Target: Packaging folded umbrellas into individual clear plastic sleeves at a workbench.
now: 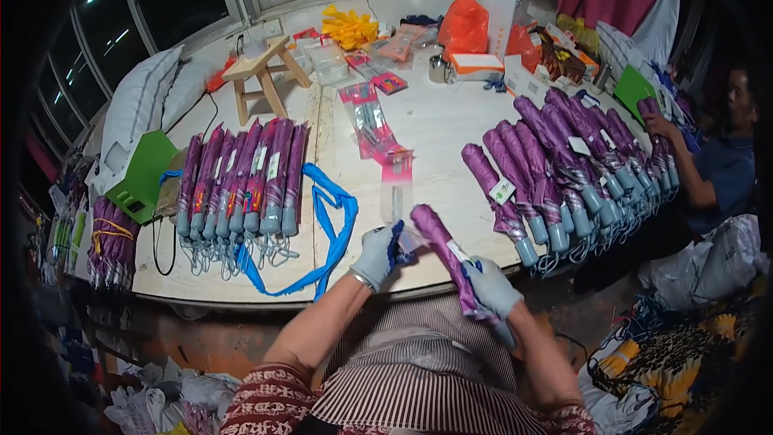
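Observation:
My right hand (pixel 493 287), in a grey glove with blue fingertips, is wrapped round the lower part of a folded purple umbrella (pixel 439 240). The umbrella is tilted, its top end pointing up and left over the table's front edge, and a white tag hangs at its side. My left hand (pixel 377 256), gloved alike, is closed on the edge of a clear plastic sleeve (pixel 414 237) just left of the umbrella. Beyond that hand, a strip of clear and pink packaging sleeves (pixel 396 163) runs away across the white table (pixel 338 125).
Purple umbrellas with grey handles lie in a left row (pixel 239 181) and a right pile (pixel 573 165). A blue strap (pixel 326 217) loops near the front edge. Behind stand a wooden stool (pixel 266 72), a green-sided box (pixel 138 177) and red bags (pixel 465 26). A co-worker (pixel 713 169) holds umbrellas at right.

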The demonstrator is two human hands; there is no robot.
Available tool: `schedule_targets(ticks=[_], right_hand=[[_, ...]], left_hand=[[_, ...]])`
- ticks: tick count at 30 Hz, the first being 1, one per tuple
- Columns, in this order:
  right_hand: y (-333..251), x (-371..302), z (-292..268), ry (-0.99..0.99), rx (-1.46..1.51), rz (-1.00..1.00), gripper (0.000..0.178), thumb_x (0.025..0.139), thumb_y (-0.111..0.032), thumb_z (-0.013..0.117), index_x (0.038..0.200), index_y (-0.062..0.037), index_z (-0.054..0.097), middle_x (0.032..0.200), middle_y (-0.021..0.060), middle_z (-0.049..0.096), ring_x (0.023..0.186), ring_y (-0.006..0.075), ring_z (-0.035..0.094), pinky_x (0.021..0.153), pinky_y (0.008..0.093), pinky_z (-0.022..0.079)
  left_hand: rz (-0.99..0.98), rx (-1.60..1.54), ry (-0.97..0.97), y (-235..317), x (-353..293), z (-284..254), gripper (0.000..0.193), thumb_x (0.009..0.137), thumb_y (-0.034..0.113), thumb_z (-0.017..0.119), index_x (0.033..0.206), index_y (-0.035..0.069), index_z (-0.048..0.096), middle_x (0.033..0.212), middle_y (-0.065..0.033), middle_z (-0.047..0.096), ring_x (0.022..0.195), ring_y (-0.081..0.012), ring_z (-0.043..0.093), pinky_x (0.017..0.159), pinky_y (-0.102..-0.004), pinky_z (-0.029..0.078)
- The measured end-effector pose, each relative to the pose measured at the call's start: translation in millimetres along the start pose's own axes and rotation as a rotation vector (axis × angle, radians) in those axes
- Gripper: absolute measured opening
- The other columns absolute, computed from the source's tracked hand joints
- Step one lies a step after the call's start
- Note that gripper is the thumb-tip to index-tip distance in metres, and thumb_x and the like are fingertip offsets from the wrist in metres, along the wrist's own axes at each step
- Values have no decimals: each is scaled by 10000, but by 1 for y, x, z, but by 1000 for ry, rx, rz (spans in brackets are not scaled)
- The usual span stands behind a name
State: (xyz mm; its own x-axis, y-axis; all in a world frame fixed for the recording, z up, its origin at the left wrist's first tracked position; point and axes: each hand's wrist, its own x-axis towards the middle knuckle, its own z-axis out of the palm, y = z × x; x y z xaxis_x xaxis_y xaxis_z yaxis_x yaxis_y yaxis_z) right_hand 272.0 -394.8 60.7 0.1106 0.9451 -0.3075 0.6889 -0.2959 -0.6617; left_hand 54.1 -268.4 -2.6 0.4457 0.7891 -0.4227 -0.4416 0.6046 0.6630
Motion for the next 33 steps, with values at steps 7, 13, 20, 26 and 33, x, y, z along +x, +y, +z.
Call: schedule_targets(ticks=[7, 13, 20, 26, 33], right_hand=[[-11, -65, 8, 339, 362, -131, 204, 891, -169, 465, 912, 15, 550, 706, 123, 565, 583, 229, 449, 591, 369, 398], [-32, -64, 9, 391, 163, -16, 227, 893, -193, 459, 926, 10, 553, 735, 155, 583, 604, 282, 497, 602, 390, 413], [-28, -59, 18, 348, -5, -13, 254, 893, -236, 469, 1002, -18, 541, 765, 192, 606, 618, 365, 557, 578, 451, 426], [18, -35, 22, -314, 1215, 178, 246, 917, -238, 458, 1045, -42, 531, 723, 141, 583, 547, 257, 541, 487, 373, 421], [25, 11, 61, -1214, 2007, -70, 268, 922, -296, 462, 1032, -65, 542, 707, 105, 554, 514, 186, 508, 439, 301, 400]], left_hand=[[276, -632, 78, 19, 23, 65, 274, 920, 294, 551, 976, 26, 544, 748, -113, 626, 564, -228, 572, 547, -313, 531], [291, -622, -33, 9, 14, 79, 237, 917, 286, 568, 964, 54, 551, 798, -100, 629, 594, -196, 563, 569, -282, 513], [352, -7, -16, 23, 2, 72, 199, 914, 235, 576, 982, 47, 575, 912, -99, 640, 735, -169, 603, 685, -271, 531], [11, 60, -428, 49, 9, 53, 221, 904, 200, 585, 1042, 28, 575, 992, -119, 634, 864, -198, 619, 783, -295, 532], [-82, 221, -723, 3, 0, 46, 252, 895, 179, 585, 1082, 13, 556, 993, -115, 619, 873, -220, 612, 839, -349, 514]])
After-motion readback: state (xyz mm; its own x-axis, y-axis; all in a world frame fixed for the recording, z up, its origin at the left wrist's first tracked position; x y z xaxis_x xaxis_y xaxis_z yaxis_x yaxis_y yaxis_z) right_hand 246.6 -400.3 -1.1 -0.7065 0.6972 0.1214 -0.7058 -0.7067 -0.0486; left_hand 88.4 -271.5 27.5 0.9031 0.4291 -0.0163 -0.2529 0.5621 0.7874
